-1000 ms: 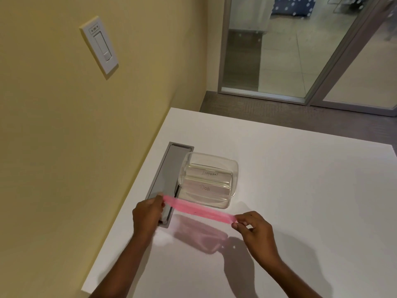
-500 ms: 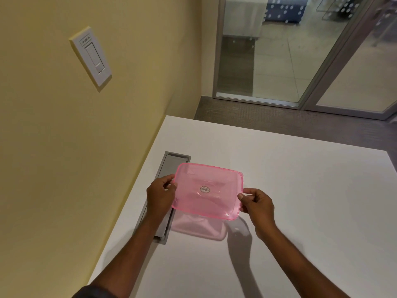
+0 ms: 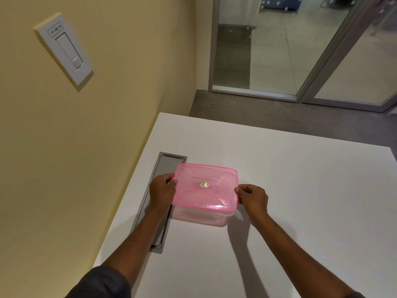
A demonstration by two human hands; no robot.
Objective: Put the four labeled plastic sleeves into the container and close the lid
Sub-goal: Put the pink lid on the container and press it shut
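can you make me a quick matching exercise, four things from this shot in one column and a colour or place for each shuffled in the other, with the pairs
Things:
1. lid
2. left hand
3. switch
4. table

Descriptions:
A. on the yellow wall
B. white, under the container
C. pink, on top of the container
D. gripping the lid's edge nearest the wall

Pairs: 1-C, 2-D, 3-A, 4-B

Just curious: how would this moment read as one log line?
step: closing | pink lid on clear container | left hand, right hand gripping lid ends
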